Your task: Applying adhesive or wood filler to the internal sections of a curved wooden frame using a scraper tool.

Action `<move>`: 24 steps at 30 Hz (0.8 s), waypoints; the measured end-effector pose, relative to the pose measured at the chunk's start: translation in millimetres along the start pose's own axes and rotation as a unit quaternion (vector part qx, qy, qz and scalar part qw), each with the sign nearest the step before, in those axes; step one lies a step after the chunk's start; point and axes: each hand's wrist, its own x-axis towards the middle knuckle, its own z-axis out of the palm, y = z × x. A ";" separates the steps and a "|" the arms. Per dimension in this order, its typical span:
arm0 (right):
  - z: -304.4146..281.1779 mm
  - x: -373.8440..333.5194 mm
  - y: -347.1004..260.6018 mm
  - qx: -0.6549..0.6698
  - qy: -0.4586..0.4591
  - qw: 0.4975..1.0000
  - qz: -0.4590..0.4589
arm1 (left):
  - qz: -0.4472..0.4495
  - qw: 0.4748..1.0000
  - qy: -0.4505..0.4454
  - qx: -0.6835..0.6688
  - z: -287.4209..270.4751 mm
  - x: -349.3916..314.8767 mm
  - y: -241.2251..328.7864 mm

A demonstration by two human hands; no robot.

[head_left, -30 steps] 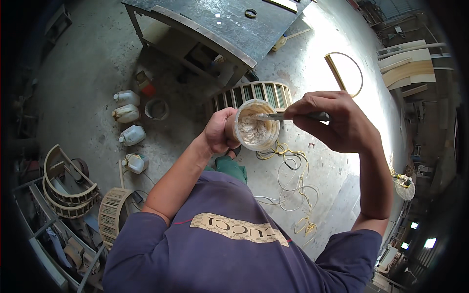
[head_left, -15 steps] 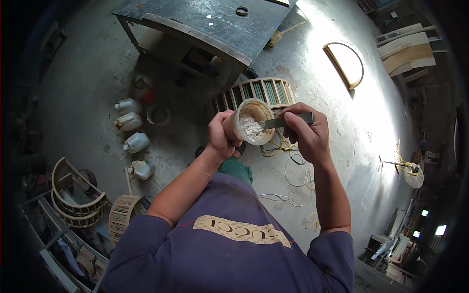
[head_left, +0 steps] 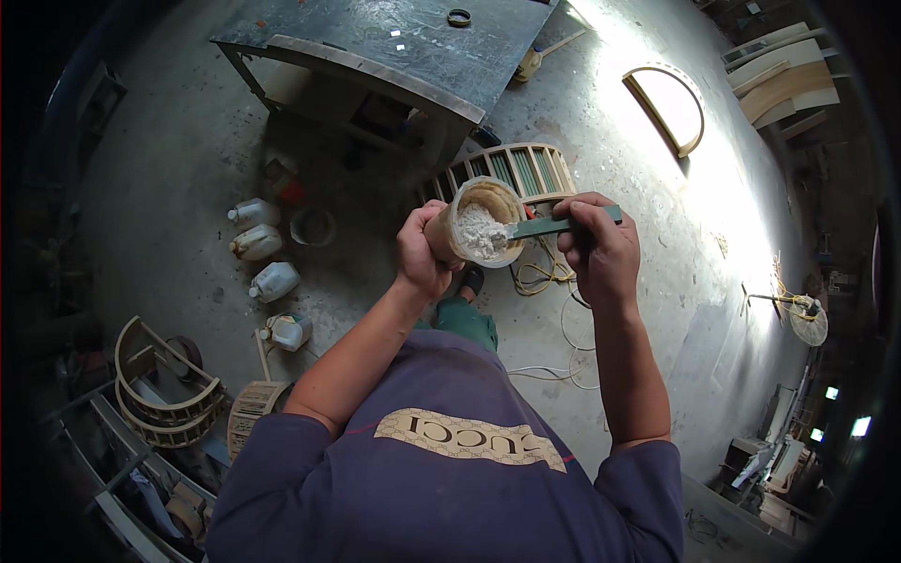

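My left hand (head_left: 421, 249) is wrapped round the side of a translucent plastic tub (head_left: 460, 255), tilted so that its mouth faces me. White, lumpy powder or paste (head_left: 481, 231) lies inside, and dried tan residue coats the inner wall. In my right hand (head_left: 602, 246) a flat green stick or spatula handle (head_left: 563, 225) is pinched between thumb and fingers. Its far end reaches over the rim into the white stuff, which hides the tip. Both hands are held out in front of my body, above the floor.
Ahead stands a metal-topped table (head_left: 404, 56) with a dark ring (head_left: 459, 18) on it. A curved slatted wooden frame (head_left: 526, 169) lies just past the tub, near yellow cable (head_left: 540, 279). Plastic jugs (head_left: 275, 281) line the left floor; a half-round frame (head_left: 664, 110) lies at right.
The stick has drawn slightly right with my right hand and now shows more of its green face. The tub stays in my left hand. Floor objects have shifted slightly in view.
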 end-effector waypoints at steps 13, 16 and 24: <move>12.6 -7.1 -52.9 -0.068 -0.015 0.989 -0.134 | 0.029 1.000 -0.009 0.006 18.4 0.8 10.2; 15.9 -5.0 -59.8 -0.088 -0.024 0.980 -0.179 | 0.046 0.998 -0.046 0.004 21.8 1.1 14.3; 29.7 -6.5 -80.3 -0.139 -0.040 0.962 -0.233 | 0.031 0.989 -0.114 -0.087 11.0 10.2 10.4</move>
